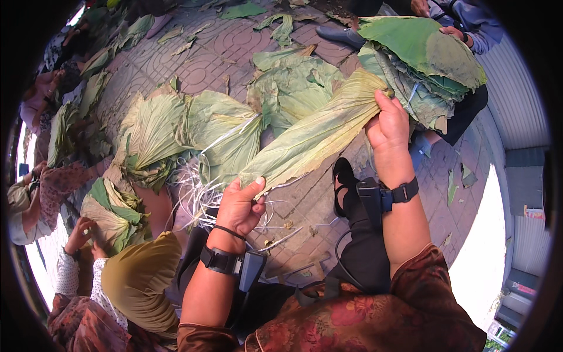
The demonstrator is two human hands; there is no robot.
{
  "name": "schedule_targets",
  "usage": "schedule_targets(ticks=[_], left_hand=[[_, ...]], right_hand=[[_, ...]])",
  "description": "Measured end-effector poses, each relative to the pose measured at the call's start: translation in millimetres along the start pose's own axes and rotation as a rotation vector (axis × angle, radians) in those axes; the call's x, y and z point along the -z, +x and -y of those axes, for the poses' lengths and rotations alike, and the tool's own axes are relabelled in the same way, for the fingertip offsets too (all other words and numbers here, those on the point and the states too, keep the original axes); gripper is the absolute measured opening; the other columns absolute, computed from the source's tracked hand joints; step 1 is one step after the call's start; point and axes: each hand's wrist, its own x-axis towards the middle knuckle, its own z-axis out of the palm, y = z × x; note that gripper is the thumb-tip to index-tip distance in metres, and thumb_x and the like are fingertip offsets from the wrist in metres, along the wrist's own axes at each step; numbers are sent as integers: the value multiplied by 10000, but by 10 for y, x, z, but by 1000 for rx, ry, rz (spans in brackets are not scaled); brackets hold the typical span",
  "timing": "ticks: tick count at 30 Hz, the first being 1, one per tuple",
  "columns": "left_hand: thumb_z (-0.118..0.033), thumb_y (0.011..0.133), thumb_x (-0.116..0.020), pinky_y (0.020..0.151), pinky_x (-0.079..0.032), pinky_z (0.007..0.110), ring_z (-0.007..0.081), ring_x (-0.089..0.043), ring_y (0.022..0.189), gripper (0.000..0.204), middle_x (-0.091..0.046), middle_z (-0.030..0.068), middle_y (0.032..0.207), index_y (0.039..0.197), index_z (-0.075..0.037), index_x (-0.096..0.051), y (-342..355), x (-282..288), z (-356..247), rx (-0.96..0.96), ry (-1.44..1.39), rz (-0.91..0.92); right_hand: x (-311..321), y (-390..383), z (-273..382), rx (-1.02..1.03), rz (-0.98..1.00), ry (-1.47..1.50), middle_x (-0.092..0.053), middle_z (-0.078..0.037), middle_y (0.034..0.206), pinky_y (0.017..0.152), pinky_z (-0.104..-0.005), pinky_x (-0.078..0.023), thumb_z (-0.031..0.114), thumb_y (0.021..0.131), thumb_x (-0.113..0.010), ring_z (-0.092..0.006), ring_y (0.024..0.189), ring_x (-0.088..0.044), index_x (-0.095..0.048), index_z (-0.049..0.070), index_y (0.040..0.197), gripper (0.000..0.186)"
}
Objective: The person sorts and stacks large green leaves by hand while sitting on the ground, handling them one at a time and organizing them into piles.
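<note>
A long yellow-green leaf [319, 132], pleated lengthwise, is stretched slantwise between my two hands. My left hand [237, 210] pinches its near end between thumb and fingers. At the far, gathered end, my right hand [389, 126] is closed around the leaf, with the thumb on top. Just beyond the leaf lie a bundle of wilted leaves [220, 126] with a white strip across it and more broad leaves [293, 88]. Loose white strips [193, 185] are heaped beside my left hand.
At the far right, a person in a blue sleeve [484, 29] holds a stack of large green leaves [422, 53]. On my left, a person in a mustard head covering [143, 276] handles another leaf bundle [114, 214]. Leaf scraps [468, 176] dot the paving [193, 64].
</note>
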Motion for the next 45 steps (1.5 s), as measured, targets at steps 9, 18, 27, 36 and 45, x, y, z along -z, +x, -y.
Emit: schedule_targets(ticks=[9,18,27,36,45], left_hand=[[-62,707,-521,461,-366,166,76,-444,574,204,-477,24,761,888,-55,-428,13,-131,-107,-207,-108,-202],[-268,559,-654,877,-184,386,309,-238,1071,717,-281,209,1136,1109,13,-290,59,-118,-87,-1058,1208,-440],[-184,507,-663,806,-273,395,308,-355,991,646,-343,165,1106,1054,-55,-344,97,-261,28,-1117,1687,-301],[-18,657,-506,503,-392,233,141,-513,523,105,-533,96,585,757,2,-526,80,-68,-137,-959,1330,-58],[-21,648,-534,483,-380,202,56,-459,508,96,-524,32,553,737,13,-549,12,115,-390,-738,1396,-89]], right_hand=[[128,102,-4,462,195,-507,-495,-115,800,411,-208,-414,51,675,-494,-109,540,-494,-342,-19,1060,420],[54,-93,-115,-202,687,-531,-495,-112,885,573,-237,-443,17,670,-453,-155,721,-534,-355,-44,1025,374],[10,-354,-551,-84,894,-917,-527,-61,669,461,-200,-408,35,687,-429,-91,541,-505,-460,-16,891,213],[-30,-344,-473,386,900,-1231,-486,-29,536,421,-203,-361,43,659,-475,-69,454,-446,-488,-9,738,96],[54,-134,-182,28,782,-981,-495,-18,511,396,-194,-383,72,658,-493,-60,443,-476,-495,-11,660,83]])
